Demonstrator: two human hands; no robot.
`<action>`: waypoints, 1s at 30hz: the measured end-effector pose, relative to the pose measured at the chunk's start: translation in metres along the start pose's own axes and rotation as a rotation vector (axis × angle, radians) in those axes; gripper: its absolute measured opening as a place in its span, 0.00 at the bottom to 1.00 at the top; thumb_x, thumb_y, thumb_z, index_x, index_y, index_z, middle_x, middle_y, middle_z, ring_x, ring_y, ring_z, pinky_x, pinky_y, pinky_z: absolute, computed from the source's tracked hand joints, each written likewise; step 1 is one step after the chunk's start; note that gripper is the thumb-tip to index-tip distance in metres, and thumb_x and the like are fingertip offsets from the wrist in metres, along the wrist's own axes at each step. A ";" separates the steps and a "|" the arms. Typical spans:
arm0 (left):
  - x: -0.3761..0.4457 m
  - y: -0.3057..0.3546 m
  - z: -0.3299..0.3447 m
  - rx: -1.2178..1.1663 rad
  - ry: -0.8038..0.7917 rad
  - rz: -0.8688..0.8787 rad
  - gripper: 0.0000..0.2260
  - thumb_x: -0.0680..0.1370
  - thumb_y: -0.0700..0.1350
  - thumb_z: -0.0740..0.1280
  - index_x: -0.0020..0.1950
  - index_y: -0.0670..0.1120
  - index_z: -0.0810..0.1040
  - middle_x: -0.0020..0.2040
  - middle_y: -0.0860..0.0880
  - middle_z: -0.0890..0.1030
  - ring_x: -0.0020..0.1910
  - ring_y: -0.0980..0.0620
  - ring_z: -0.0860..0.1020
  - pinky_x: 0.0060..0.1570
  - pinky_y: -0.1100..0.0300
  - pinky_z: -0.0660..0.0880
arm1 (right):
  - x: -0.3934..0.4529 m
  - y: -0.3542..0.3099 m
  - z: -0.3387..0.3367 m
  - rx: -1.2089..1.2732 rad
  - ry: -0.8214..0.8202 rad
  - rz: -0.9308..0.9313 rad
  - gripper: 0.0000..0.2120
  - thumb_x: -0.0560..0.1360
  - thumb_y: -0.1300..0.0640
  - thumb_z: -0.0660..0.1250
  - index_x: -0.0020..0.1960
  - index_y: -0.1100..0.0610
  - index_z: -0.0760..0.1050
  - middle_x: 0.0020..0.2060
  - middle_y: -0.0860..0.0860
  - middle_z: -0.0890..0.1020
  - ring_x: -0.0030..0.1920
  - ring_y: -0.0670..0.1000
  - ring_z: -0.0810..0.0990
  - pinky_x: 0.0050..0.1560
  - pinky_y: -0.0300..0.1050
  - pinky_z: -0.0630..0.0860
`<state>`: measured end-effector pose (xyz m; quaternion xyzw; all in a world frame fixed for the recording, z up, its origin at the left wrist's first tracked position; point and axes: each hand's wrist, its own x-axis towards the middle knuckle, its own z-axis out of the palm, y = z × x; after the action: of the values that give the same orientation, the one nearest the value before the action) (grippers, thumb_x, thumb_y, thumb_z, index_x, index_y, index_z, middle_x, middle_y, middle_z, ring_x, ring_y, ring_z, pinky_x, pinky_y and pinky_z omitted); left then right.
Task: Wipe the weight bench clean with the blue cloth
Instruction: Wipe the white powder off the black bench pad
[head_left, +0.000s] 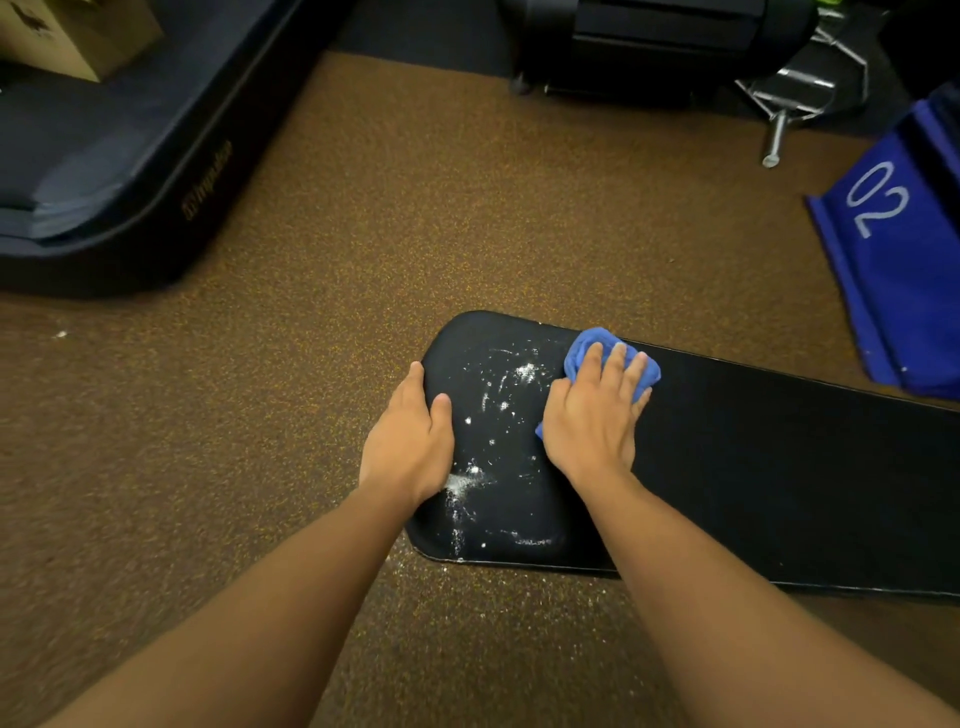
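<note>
A black padded weight bench (753, 467) runs from the centre to the right edge. Its rounded left end carries smears and specks of white powder (498, 395). My right hand (592, 415) lies flat on a bunched blue cloth (584, 345) and presses it onto the bench near the far edge, just right of the powder. The cloth shows beyond my fingertips and at my wrist. My left hand (410, 441) grips the bench's left edge, thumb on the top surface.
Speckled brown rubber floor (415, 208) surrounds the bench, with white specks below its near edge. A dark mat stack (104, 156) lies at the back left, a black machine and chrome bars (795, 88) at the back, a blue box marked 02 (893, 234) at the right.
</note>
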<state>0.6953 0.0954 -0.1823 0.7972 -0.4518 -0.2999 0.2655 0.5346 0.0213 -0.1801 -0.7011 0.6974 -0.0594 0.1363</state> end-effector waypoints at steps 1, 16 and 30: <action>0.000 0.000 -0.001 0.002 -0.005 -0.006 0.25 0.82 0.53 0.50 0.78 0.49 0.51 0.77 0.52 0.58 0.74 0.49 0.61 0.70 0.52 0.59 | -0.002 0.000 -0.001 0.027 -0.011 -0.008 0.28 0.80 0.54 0.49 0.77 0.61 0.47 0.77 0.61 0.47 0.76 0.61 0.38 0.74 0.62 0.43; -0.001 0.001 -0.005 0.027 -0.043 -0.016 0.26 0.82 0.53 0.51 0.78 0.51 0.49 0.78 0.53 0.56 0.74 0.49 0.61 0.69 0.52 0.60 | -0.026 0.043 -0.015 -0.085 -0.066 0.026 0.30 0.79 0.50 0.55 0.77 0.57 0.48 0.76 0.64 0.44 0.74 0.70 0.44 0.73 0.62 0.48; -0.002 -0.001 -0.002 0.056 -0.030 -0.002 0.26 0.82 0.54 0.51 0.78 0.51 0.47 0.78 0.52 0.55 0.74 0.50 0.60 0.69 0.51 0.60 | -0.006 0.014 -0.015 0.121 -0.128 -0.264 0.33 0.74 0.65 0.66 0.75 0.61 0.56 0.77 0.58 0.46 0.76 0.61 0.41 0.74 0.57 0.52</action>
<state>0.6966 0.0977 -0.1808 0.8002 -0.4632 -0.2993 0.2357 0.5174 0.0260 -0.1690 -0.7795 0.5843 -0.0739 0.2134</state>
